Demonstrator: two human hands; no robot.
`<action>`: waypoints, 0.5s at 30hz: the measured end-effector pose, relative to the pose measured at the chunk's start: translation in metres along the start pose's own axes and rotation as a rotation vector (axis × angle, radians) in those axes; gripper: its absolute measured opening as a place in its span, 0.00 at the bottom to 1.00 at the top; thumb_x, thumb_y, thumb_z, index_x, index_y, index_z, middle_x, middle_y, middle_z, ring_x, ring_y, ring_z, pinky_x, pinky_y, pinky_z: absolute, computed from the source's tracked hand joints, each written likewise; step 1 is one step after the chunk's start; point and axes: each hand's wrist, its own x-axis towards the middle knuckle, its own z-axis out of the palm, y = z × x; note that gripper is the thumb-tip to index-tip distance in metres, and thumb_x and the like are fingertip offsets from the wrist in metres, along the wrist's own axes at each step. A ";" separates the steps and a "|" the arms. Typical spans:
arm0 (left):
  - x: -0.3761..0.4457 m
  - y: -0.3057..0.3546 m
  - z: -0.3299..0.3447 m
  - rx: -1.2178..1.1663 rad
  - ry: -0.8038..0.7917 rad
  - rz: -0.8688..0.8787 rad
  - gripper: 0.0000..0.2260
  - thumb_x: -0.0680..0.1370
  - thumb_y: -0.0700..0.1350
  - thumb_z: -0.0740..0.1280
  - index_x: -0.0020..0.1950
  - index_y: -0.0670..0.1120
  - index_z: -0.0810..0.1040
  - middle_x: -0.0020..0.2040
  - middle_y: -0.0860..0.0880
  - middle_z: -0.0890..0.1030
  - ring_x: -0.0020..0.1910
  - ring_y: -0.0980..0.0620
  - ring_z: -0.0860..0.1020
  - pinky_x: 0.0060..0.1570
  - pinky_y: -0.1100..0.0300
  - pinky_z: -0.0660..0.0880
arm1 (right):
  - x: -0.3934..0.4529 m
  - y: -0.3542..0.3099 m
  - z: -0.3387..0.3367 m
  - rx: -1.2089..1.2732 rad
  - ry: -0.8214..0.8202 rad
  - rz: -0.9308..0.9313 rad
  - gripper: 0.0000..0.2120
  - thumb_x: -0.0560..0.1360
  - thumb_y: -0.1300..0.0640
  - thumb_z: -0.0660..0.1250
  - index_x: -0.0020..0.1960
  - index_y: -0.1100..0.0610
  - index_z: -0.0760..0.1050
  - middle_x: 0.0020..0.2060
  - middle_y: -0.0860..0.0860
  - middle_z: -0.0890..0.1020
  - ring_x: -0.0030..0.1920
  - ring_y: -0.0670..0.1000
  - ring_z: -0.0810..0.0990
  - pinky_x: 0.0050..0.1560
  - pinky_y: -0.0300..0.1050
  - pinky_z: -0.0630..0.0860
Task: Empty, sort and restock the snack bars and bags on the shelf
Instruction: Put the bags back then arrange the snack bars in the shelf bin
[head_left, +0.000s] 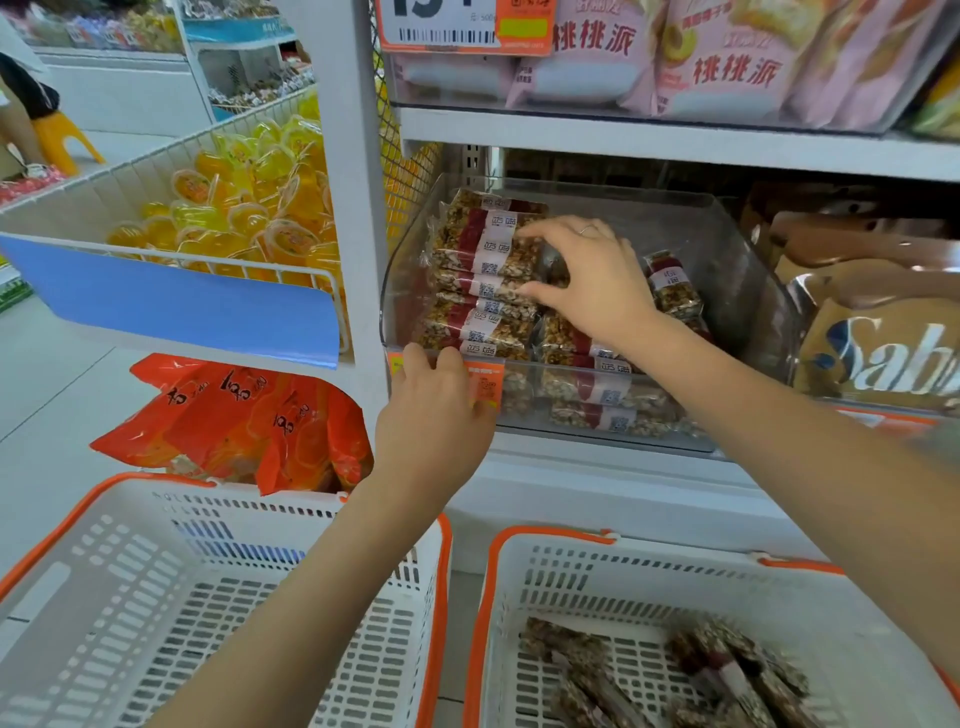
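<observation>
In a clear plastic bin on a shop shelf, the right hand pinches stacked nut snack bars between thumb and fingers. The left hand grips the bin's front rim. Below, the right white basket holds more bars; the left basket sits beside it.

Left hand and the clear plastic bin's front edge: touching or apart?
Touching. The head view shows the left hand with fingers curled over the front lip of the clear plastic bin, by the orange label.
</observation>
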 end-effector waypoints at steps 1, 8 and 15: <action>-0.002 0.002 0.000 0.000 -0.006 0.017 0.11 0.77 0.46 0.63 0.58 0.43 0.71 0.58 0.44 0.68 0.55 0.41 0.71 0.46 0.52 0.71 | -0.008 -0.002 -0.006 0.042 0.044 0.015 0.23 0.74 0.49 0.70 0.67 0.47 0.71 0.66 0.49 0.74 0.67 0.54 0.69 0.66 0.56 0.66; -0.056 0.031 0.058 -0.055 -0.272 0.121 0.05 0.78 0.45 0.61 0.50 0.44 0.72 0.49 0.46 0.75 0.50 0.45 0.73 0.42 0.54 0.71 | -0.183 0.013 -0.015 0.210 0.341 0.068 0.03 0.75 0.61 0.69 0.49 0.58 0.79 0.44 0.47 0.80 0.48 0.47 0.75 0.49 0.39 0.72; -0.141 0.006 0.191 -0.128 -0.730 -0.154 0.03 0.76 0.41 0.63 0.42 0.44 0.72 0.39 0.45 0.77 0.41 0.47 0.76 0.38 0.56 0.71 | -0.375 0.106 0.075 0.017 -0.609 0.654 0.18 0.78 0.51 0.64 0.66 0.53 0.70 0.56 0.51 0.79 0.55 0.54 0.79 0.52 0.49 0.77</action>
